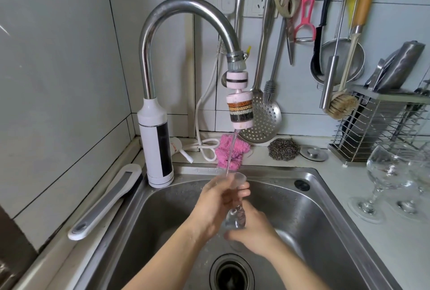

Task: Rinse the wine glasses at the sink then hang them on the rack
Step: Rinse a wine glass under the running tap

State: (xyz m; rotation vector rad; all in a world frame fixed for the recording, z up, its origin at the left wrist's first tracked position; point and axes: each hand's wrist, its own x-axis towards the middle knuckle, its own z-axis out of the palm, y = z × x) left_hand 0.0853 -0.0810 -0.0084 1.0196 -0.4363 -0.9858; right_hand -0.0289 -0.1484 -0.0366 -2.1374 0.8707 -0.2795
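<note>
Over the steel sink [325, 215] I hold a clear wine glass [235, 216] under the running tap. Its foot points up toward the stream and its bowl points down toward me. My left hand [217, 203] curls around the upper part near the foot. My right hand [253, 236] wraps the bowl from below. Water falls from the faucet filter [239, 110] onto the glass's foot. Two more wine glasses [391, 173] stand upright on the counter at the right. The hanging rack is not in view.
A white water heater tap base [156, 140] stands at the sink's back left. A pink cloth [230, 150], steel scourer [283, 150] and sink plug [314, 152] lie behind the basin. Utensils hang on the wall; a wire cutlery holder [377, 126] stands at right. The drain [231, 274] is below my hands.
</note>
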